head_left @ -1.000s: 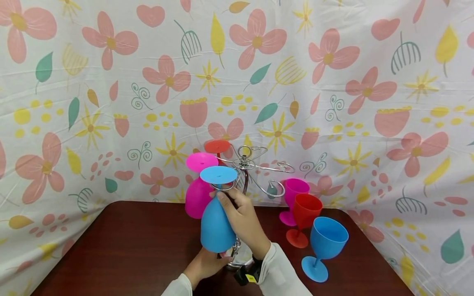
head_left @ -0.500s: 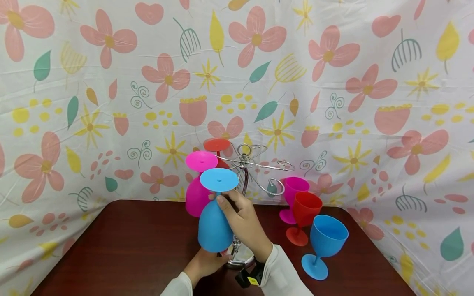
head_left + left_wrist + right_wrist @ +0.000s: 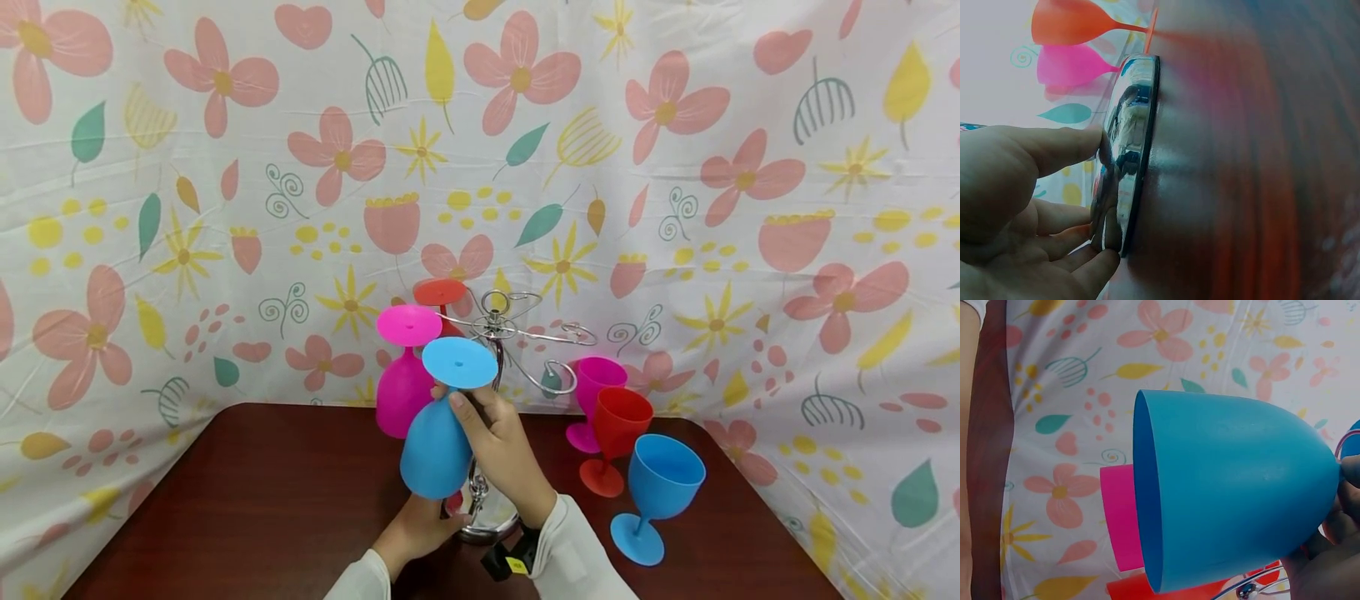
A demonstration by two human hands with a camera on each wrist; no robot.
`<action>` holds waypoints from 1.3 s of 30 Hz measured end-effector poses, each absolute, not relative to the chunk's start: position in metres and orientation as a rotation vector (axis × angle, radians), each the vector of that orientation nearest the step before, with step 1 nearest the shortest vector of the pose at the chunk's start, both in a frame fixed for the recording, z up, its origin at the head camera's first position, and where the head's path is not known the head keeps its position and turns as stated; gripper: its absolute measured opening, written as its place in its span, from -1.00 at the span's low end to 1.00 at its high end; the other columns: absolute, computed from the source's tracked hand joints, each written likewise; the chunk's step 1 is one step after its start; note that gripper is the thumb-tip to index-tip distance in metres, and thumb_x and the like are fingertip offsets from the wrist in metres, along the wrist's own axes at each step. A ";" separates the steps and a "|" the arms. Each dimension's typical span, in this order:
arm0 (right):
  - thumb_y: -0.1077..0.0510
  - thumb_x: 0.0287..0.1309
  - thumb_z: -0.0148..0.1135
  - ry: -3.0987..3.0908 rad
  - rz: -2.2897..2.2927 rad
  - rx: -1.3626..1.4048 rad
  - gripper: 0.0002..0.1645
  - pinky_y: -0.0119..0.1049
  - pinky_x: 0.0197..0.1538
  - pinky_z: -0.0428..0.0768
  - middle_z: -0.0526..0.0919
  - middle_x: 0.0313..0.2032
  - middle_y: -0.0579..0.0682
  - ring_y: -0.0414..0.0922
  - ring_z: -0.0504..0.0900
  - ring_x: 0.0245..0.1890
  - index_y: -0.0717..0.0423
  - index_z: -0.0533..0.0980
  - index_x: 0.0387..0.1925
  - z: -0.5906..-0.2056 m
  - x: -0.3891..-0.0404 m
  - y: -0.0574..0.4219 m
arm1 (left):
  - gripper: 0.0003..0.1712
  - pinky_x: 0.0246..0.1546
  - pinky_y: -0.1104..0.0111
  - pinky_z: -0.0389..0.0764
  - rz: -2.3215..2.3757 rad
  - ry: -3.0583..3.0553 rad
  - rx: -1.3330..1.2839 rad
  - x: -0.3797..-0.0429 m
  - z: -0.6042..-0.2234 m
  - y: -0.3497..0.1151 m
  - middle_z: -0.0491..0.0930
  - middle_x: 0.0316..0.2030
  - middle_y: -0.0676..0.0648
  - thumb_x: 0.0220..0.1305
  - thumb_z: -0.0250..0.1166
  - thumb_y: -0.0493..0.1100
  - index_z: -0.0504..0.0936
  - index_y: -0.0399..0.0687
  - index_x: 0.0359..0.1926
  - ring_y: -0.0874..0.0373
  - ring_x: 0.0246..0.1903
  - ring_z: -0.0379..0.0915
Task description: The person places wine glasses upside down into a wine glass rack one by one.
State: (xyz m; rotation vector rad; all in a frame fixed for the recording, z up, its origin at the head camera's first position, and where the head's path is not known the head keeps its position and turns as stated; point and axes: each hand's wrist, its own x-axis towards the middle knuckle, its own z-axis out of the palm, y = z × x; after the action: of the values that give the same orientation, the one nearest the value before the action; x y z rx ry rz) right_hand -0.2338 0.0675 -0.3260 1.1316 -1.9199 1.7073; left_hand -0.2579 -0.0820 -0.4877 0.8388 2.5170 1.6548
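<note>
My right hand (image 3: 506,454) pinches the stem of an upside-down blue goblet (image 3: 435,450) on the near left side of a silver wire goblet rack (image 3: 493,327). The goblet leans, its foot to the right and its bowl lower left. A curl of wire shows by the stem in the right wrist view. Low down, my left hand (image 3: 416,529) grips the edge of the rack's round chrome base (image 3: 1132,137), thumb on top and fingers at the rim. Behind the blue goblet, a pink goblet (image 3: 401,396) and a red goblet (image 3: 439,292) hang upside down.
Right of the rack, a pink goblet (image 3: 600,383), a red goblet (image 3: 621,421) and a blue goblet (image 3: 663,483) stand upright in a row on the dark wooden table (image 3: 262,500). Bare wire arms reach out to the right. A flowered curtain (image 3: 480,167) hangs behind.
The blue goblet's foot has dipped, then moved right and up, so the goblet leans more. The wire loop seen under its foot is now hidden. My left hand has stayed at the base.
</note>
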 end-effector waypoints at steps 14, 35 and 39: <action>0.26 0.53 -0.08 -1.893 1.768 1.108 -0.65 -0.06 0.28 0.41 0.62 0.06 0.06 0.01 0.53 0.18 0.20 0.49 0.20 -0.334 -0.232 0.074 | -0.53 -0.21 0.18 0.45 1.637 2.515 0.875 -0.259 -0.488 -0.080 0.43 -0.23 -0.08 0.25 0.40 -0.28 0.39 -0.27 0.09 -0.05 -0.21 0.42; 0.29 0.43 0.11 -2.028 1.403 1.017 -0.58 -0.17 0.13 0.54 0.57 0.18 -0.09 -0.08 0.53 0.20 0.09 0.50 0.27 -0.339 -0.205 0.117 | -0.76 -0.26 0.24 0.49 1.727 2.508 0.952 -0.263 -0.490 -0.080 0.46 -0.34 -0.09 0.25 0.37 -0.34 0.43 -0.30 -0.22 0.04 -0.32 0.44; 0.27 0.38 0.19 -2.095 1.203 0.965 -0.56 -0.21 0.13 0.54 0.58 0.16 -0.12 -0.10 0.54 0.17 0.05 0.52 0.26 -0.342 -0.199 0.136 | -0.59 -0.16 0.13 0.47 1.695 2.529 0.912 -0.262 -0.491 -0.080 0.45 -0.22 -0.12 0.23 0.39 -0.32 0.40 -0.30 0.01 -0.09 -0.19 0.44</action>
State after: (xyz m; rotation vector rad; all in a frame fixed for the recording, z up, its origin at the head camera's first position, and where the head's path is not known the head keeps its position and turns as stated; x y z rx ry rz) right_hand -0.1986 0.1358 -0.3420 0.9651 -2.0951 1.2031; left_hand -0.2621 -0.0796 -0.4911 0.9121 2.5292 1.6945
